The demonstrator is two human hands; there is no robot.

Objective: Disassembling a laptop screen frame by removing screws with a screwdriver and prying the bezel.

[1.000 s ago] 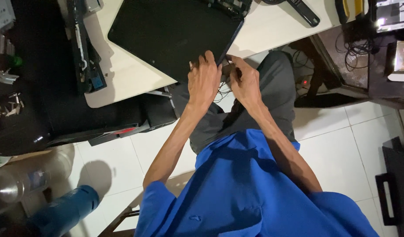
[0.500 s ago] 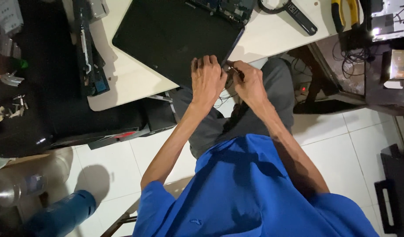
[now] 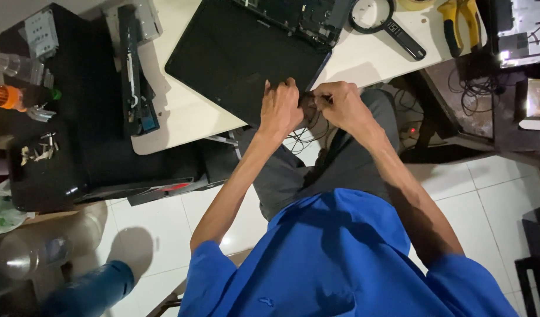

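Note:
My left hand (image 3: pixel 280 108) and my right hand (image 3: pixel 339 105) meet at the near edge of a black laptop lid (image 3: pixel 246 56) that lies on a white table (image 3: pixel 182 114). Both hands pinch a small dark part with thin wires (image 3: pixel 310 120) hanging from it, just off the table edge above my lap. What exactly sits between the fingers is hidden. The laptop's opened base with circuit boards (image 3: pixel 305 14) shows at the far side.
On the table lie a magnifying glass (image 3: pixel 384 23), yellow-handled pliers (image 3: pixel 458 17) and a black elongated part (image 3: pixel 135 70). A black computer case (image 3: pixel 64 135) stands left, with small screws (image 3: pixel 38 152) on it. Cables and a power strip (image 3: pixel 414 126) lie under the table.
The view has shifted so the table and laptop sit lower in the picture. My two hands stay together at the laptop's near edge, still working the small wired part.

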